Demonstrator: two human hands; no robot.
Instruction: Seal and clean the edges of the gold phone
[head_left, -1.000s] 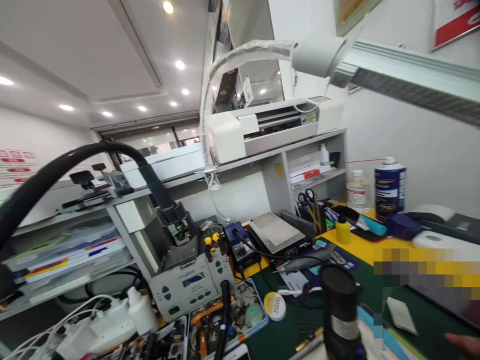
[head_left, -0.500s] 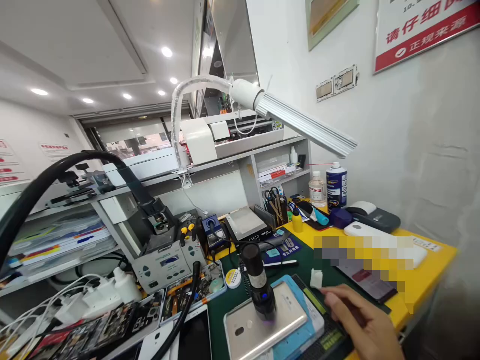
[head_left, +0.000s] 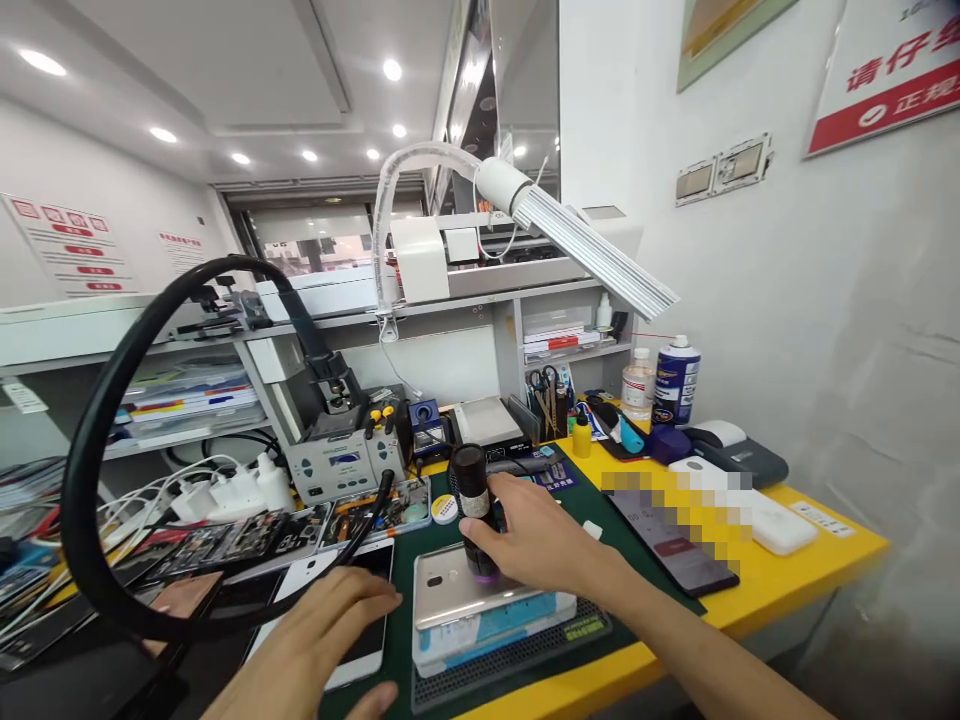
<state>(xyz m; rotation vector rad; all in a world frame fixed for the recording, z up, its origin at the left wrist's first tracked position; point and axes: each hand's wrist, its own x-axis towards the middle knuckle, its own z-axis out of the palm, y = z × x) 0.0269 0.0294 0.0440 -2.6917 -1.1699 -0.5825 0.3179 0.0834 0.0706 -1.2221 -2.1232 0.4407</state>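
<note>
My right hand [head_left: 525, 530] has its thumb and fingers around a black flashlight [head_left: 472, 480]. This flashlight stands upright, head down, on the back of a gold phone [head_left: 442, 605], and purple light shows at its lower end. Under the phone is a blue and white block [head_left: 487, 630], resting on a dark perforated pad [head_left: 510, 660]. At the lower left, my left hand [head_left: 322, 630] is open with its fingers stretched out. It hangs over or beside a white-framed phone [head_left: 360, 660]; whether it touches cannot be made out. A small white piece [head_left: 592, 530] lies right of my right wrist.
A black hose [head_left: 71, 500] loops across the left side from a grey soldering station [head_left: 337, 470]. Parts trays [head_left: 420, 515] and circuit boards lie on the left. A dark phone [head_left: 675, 550], a yellow bottle [head_left: 581, 437] and a spray can [head_left: 677, 380] are on the right. A lamp [head_left: 592, 250] overhangs the bench.
My right hand has moved left from the small white piece to the flashlight and closed on it. My left hand has come into view. The camera has turned left.
</note>
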